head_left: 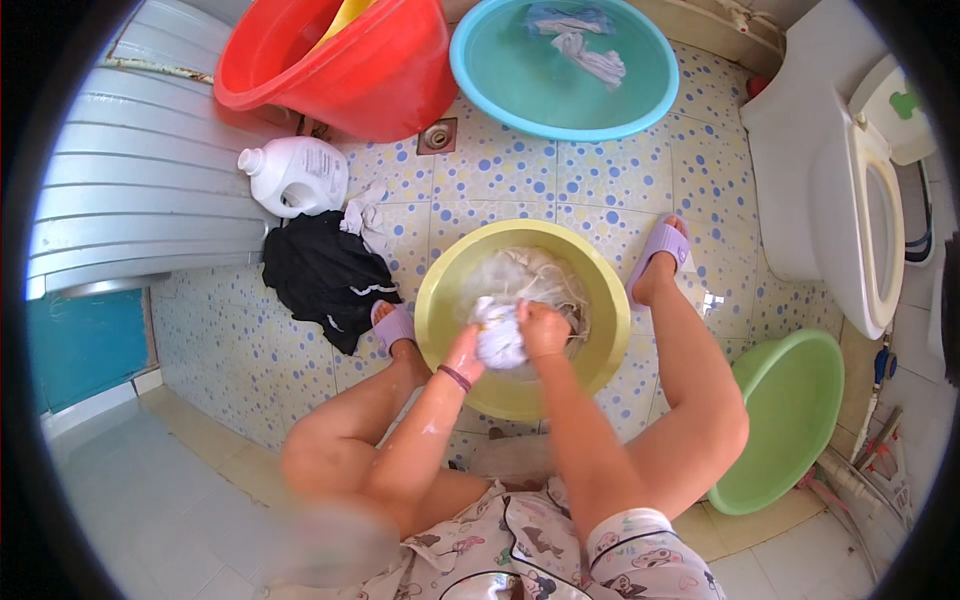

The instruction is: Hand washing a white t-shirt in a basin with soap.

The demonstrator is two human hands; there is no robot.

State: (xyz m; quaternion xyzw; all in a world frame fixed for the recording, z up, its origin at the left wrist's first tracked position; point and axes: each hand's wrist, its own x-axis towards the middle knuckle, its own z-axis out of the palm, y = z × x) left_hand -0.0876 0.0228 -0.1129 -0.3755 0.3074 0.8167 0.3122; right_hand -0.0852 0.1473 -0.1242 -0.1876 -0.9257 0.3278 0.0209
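Observation:
Over a yellow basin (603, 350) on the tiled floor, I hold a bunched wet white cloth (500, 340) between my two hands. My left hand (464, 350) grips its left side, and a dark band circles that wrist. My right hand (543, 328) is closed on the cloth's right side, a little blurred. The cloth is too crumpled to tell what garment it is. Behind it in the basin, pale laundry (545, 272) with thin cords lies in sudsy water. Suds and wet streaks show on my left forearm.
A turquoise basin (500, 105) with water and small cloths stands far ahead, beside a red tub (390, 75). Dark clothes (325, 275) and a white jug (300, 178) lie left. A green basin (790, 420) and a toilet (815, 190) are right. A floor drain (437, 137) shows.

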